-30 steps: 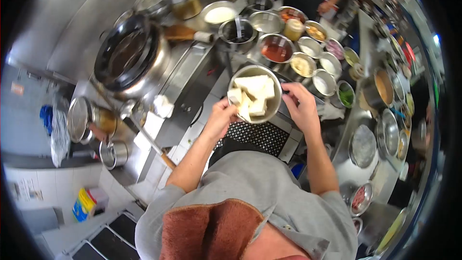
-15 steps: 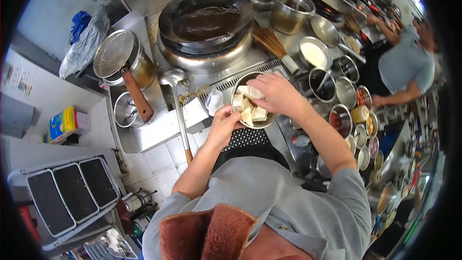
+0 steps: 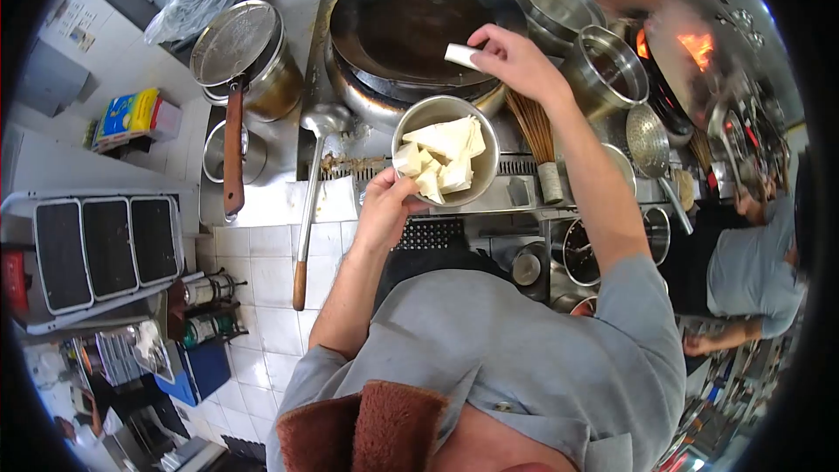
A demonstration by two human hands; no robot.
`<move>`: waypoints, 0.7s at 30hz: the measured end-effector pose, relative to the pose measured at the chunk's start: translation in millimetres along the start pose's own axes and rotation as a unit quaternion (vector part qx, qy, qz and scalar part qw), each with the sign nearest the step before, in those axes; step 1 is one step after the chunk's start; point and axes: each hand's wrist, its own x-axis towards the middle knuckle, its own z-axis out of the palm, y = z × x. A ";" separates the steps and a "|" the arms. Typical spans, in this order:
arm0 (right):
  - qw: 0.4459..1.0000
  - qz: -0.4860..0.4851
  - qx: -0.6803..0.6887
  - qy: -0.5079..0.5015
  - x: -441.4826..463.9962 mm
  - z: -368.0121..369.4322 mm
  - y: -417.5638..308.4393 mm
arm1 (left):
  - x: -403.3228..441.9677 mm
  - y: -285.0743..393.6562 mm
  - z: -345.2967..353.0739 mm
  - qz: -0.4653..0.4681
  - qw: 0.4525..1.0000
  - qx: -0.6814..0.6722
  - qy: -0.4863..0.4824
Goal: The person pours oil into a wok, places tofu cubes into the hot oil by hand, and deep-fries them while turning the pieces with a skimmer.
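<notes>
My left hand (image 3: pixel 390 211) grips the rim of a round metal bowl (image 3: pixel 490 159), thumb on its inside edge. In the bowl lie several pale white pieces that look like tofu (image 3: pixel 444 142). Pinched between the fingers of my right hand (image 3: pixel 516 59) is one flat white tofu piece (image 3: pixel 461 55). It is held above the near right edge of a large dark wok (image 3: pixel 371 9). Dark oil-like liquid (image 3: pixel 428 22) fills the wok's bottom. The bowl is just in front of the wok, apart from the right hand.
A ladle (image 3: pixel 324 121) and a wire strainer (image 3: pixel 232 45) on a metal pot lie left of the wok. A bamboo brush (image 3: pixel 535 135), metal pots (image 3: pixel 612 70) and a perforated skimmer (image 3: pixel 648 140) are to the right. Flames (image 3: pixel 696 48) rise near a co-worker (image 3: pixel 750 267) at far right.
My right hand has left the bowl and moved up to the wok's edge with a tofu piece in its fingers. The bowl, in my left hand, is closer to the wok. The view has shifted.
</notes>
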 end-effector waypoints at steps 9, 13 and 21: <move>0.940 0.059 -0.323 -0.095 63.6 25.4 105.2 | -21.7 -2.1 -20.0 0.011 0.997 -0.009 0.072; 0.979 0.079 -0.173 -0.068 72.8 3.7 118.0 | -21.3 -2.7 -36.9 0.004 0.996 -0.011 0.084; 0.860 0.182 0.464 -0.107 16.4 1.0 25.0 | -19.9 5.2 -38.2 -0.018 0.999 -0.021 0.043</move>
